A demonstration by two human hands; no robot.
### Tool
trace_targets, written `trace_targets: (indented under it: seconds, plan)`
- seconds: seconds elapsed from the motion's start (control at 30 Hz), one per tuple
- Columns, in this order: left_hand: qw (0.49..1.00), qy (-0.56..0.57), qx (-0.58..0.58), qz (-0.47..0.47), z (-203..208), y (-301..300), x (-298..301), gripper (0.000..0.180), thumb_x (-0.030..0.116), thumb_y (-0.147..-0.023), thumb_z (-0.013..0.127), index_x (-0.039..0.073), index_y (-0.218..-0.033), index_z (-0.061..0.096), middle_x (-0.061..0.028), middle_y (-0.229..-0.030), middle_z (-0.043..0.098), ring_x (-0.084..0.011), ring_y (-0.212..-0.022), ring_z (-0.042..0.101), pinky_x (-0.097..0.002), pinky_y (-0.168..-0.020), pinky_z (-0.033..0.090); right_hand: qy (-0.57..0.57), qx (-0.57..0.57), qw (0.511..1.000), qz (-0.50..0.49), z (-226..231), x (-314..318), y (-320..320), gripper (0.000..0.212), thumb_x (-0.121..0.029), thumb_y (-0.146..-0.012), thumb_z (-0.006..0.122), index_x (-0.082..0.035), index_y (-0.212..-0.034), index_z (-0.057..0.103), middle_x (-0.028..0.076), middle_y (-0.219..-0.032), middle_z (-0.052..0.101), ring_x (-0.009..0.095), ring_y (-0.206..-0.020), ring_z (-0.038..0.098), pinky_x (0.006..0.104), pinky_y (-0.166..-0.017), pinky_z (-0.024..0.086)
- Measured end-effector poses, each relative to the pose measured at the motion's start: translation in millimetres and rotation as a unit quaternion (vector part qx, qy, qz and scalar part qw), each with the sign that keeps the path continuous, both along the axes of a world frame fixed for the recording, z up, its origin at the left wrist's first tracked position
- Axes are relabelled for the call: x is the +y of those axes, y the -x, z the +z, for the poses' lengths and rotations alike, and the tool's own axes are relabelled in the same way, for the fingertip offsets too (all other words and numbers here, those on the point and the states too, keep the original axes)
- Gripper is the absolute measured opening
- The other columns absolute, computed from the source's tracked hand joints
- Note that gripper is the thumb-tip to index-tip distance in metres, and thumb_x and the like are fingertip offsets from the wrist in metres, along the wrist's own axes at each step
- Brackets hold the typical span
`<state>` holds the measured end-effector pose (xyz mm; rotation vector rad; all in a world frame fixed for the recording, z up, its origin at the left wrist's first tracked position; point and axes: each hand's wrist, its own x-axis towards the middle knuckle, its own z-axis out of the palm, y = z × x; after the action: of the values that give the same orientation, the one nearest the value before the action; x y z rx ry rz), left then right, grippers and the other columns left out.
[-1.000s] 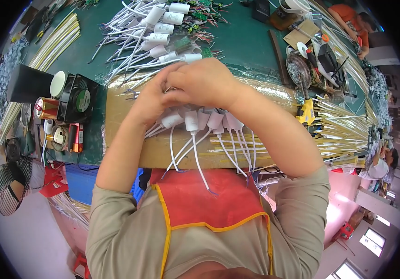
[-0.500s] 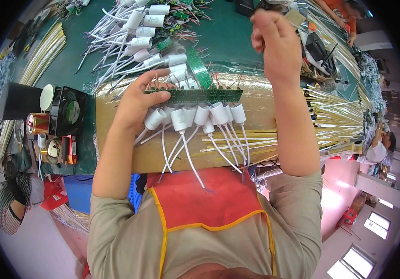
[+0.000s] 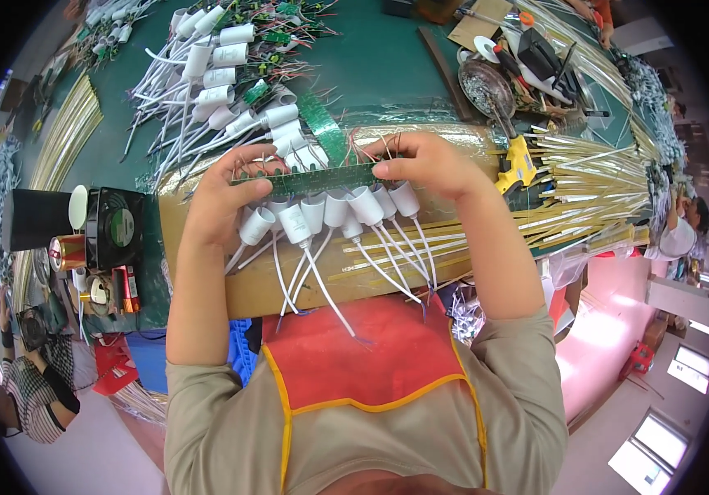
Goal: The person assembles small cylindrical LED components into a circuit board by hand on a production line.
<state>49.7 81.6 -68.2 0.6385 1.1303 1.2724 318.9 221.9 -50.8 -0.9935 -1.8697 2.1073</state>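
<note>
My left hand (image 3: 230, 186) grips the left end of a long green circuit board strip (image 3: 321, 180), thumb on its near face. At the strip's right end my right hand (image 3: 424, 165) pinches it too, with thin red wires around its fingers. Several white cylindrical housings (image 3: 295, 224) sit along the strip's near side, and their white cables (image 3: 334, 301) run toward my red apron. Just beyond lies another green board strip (image 3: 321, 124), beside a pile of similar white housings (image 3: 229, 55) with cables.
A brown board (image 3: 247, 285) lies under my hands on the green table (image 3: 387, 66). To the right are a yellow-handled tool (image 3: 518, 165), a round metal pan (image 3: 486, 87) and bundled strips (image 3: 593, 186). A black fan (image 3: 117, 224) and a can (image 3: 67, 253) stand left.
My right hand has come down from the upper right and taken hold of the board strip's right end. My left hand keeps its grip. The yellow-handled tool now shows.
</note>
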Motion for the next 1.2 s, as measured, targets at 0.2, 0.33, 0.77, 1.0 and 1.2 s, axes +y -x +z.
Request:
trace_targets:
  seconds: [0.2, 0.33, 0.77, 1.0, 1.2]
  plan:
    - [1.0, -0.024, -0.016, -0.011, -10, 6, -1, 0.054, 0.0, -0.071, 0.071, -0.004, -0.122, 0.052, -0.0148, -0.105, 0.065, -0.0205, -0.097, 0.062, -0.0318, -0.09, 0.048, -0.066, 0.046, 0.997, 0.02, 3, 6, 16, 0.023, -0.015, -0.084, 0.069, -0.001, -0.102, 0.069, 0.003, -0.091, 0.068, 0.009, -0.088, 0.059, 0.0254, -0.079, 0.047]
    - [0.999, -0.015, -0.039, 0.023, -12, 3, 1, 0.053, -0.001, -0.072, 0.07, -0.005, -0.122, 0.051, -0.0135, -0.105, 0.065, -0.0194, -0.096, 0.062, -0.0306, -0.09, 0.048, -0.053, 0.125, 0.984, -0.114, -11, -10, 21, 0.022, -0.016, -0.088, 0.064, 0.0, -0.103, 0.069, 0.004, -0.094, 0.068, 0.011, -0.089, 0.06, 0.0262, -0.081, 0.048]
    - [0.999, -0.013, -0.048, 0.007, -6, 0, 0, 0.049, -0.002, -0.071, 0.071, -0.004, -0.117, 0.054, -0.0134, -0.105, 0.066, -0.0204, -0.098, 0.063, -0.0323, -0.091, 0.049, 0.066, 0.182, 0.981, -0.013, -15, -1, 4, 0.041, -0.023, -0.085, 0.067, 0.006, -0.114, 0.061, 0.015, -0.12, 0.06, 0.021, -0.108, 0.058, 0.032, -0.096, 0.044]
    - [0.999, -0.007, -0.037, 0.012, 0, -2, -2, 0.046, -0.005, -0.071, 0.069, -0.004, -0.115, 0.056, -0.0137, -0.105, 0.066, -0.021, -0.097, 0.063, -0.0324, -0.091, 0.049, -0.125, -0.062, 0.987, 0.077, 24, 7, 27, 0.028, -0.012, -0.078, 0.074, -0.001, -0.103, 0.069, 0.004, -0.095, 0.068, 0.009, -0.089, 0.059, 0.024, -0.078, 0.047]
    - [0.999, -0.016, -0.03, 0.025, -6, -2, 0, 0.043, -0.005, -0.073, 0.066, -0.004, -0.115, 0.056, -0.0129, -0.104, 0.066, -0.0189, -0.095, 0.063, -0.0313, -0.089, 0.05, -0.145, -0.04, 0.988, -0.043, 15, -7, 40, 0.017, -0.012, -0.079, 0.074, 0.0, -0.091, 0.07, 0.004, -0.091, 0.068, 0.009, -0.085, 0.06, 0.0232, -0.076, 0.047]
